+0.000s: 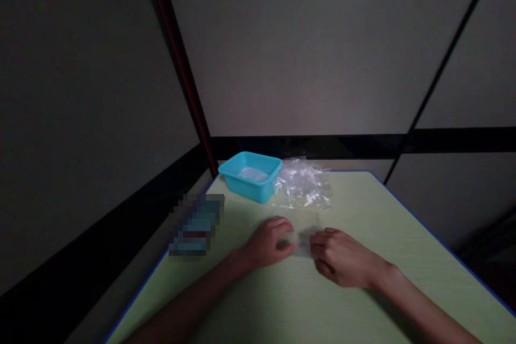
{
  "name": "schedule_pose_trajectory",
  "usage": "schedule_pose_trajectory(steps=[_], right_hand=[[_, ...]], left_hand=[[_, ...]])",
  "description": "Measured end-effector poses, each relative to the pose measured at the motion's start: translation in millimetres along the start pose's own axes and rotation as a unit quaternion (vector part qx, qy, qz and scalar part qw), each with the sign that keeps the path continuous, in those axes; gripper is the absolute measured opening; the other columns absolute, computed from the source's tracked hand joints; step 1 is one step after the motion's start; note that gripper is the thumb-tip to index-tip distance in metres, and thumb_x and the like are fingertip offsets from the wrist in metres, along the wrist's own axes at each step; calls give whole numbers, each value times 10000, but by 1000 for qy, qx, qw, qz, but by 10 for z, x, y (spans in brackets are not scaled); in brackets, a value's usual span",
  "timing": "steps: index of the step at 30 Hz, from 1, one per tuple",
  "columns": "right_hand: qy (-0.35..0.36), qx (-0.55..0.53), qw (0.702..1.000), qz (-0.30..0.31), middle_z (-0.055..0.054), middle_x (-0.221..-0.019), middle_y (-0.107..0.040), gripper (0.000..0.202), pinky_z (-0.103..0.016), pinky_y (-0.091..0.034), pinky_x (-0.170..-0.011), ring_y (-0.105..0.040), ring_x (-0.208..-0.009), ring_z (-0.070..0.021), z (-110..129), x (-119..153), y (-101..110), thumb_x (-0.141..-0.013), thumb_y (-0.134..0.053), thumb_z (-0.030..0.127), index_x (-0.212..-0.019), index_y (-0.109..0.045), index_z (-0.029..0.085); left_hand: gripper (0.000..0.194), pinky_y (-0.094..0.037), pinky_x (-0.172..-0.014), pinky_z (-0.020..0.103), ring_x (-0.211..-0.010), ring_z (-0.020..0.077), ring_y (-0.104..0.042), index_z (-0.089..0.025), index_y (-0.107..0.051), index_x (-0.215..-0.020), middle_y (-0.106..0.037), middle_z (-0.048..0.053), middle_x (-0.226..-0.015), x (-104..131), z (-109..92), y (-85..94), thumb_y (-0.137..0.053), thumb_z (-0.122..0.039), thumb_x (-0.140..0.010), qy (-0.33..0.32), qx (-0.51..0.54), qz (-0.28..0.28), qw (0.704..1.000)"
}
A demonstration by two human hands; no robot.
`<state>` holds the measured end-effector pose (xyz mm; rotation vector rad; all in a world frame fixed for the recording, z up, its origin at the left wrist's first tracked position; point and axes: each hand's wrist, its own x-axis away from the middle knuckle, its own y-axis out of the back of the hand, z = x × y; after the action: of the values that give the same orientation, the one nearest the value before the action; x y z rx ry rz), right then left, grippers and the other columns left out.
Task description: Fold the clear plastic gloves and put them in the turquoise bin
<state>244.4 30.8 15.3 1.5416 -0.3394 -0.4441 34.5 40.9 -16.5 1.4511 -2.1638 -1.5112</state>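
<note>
A thin, clear plastic bag lies flat on the table between my two hands, its outline faint against the pale green top. My left hand is at the bag's left edge, thumb and fingers curved with a gap between them. At the other side, my right hand has its fingers curled closed over the bag's right edge. The fingertips of that hand are partly hidden.
A turquoise plastic basket stands at the back left of the table, something whitish inside. Beside it lies a crumpled heap of clear plastic. A pixelated item is at the left edge. Walls stand behind and to the left.
</note>
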Motion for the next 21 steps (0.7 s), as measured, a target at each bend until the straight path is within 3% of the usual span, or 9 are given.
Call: schedule_pose_trajectory(steps=[4,12,17,21], right_hand=[[-10,3,1000,-13,-26,-738,-578,118,-273,-321,-645,-508,-659,-149,-103,48,33,-738,-414,141,-740,-528,172],[-37,9,998,-47,-40,-790,-582,102,-302,-342,-674,-492,-732,-182,-219,170,-98,-749,-419,167,-785,-513,177],[-20,13,998,-61,-68,-894,-583,107,-327,-361,-720,-491,-824,-204,-227,189,-119,-785,-427,212,-784,-528,177],[-24,-36,994,-100,-80,-864,-583,120,-351,-376,-738,-499,-826,-207,-252,183,-146,-771,-404,151,-769,-523,170]], left_hand=[[476,-382,-837,342,-925,232,-507,-150,-516,-1003,-566,83,-1009,60,-125,46,-644,-357,-594,-42,-102,54,992],[201,-403,-828,338,-923,208,-533,-168,-539,-897,-582,69,-1028,209,-81,35,-495,-150,-702,-40,-243,54,968],[141,-423,-793,327,-859,192,-558,-160,-553,-815,-609,58,-935,209,-33,14,-463,-105,-722,-35,-228,44,972],[156,-431,-763,280,-815,164,-568,-159,-564,-821,-613,54,-893,186,-29,52,-429,-115,-754,-11,-143,16,990]])
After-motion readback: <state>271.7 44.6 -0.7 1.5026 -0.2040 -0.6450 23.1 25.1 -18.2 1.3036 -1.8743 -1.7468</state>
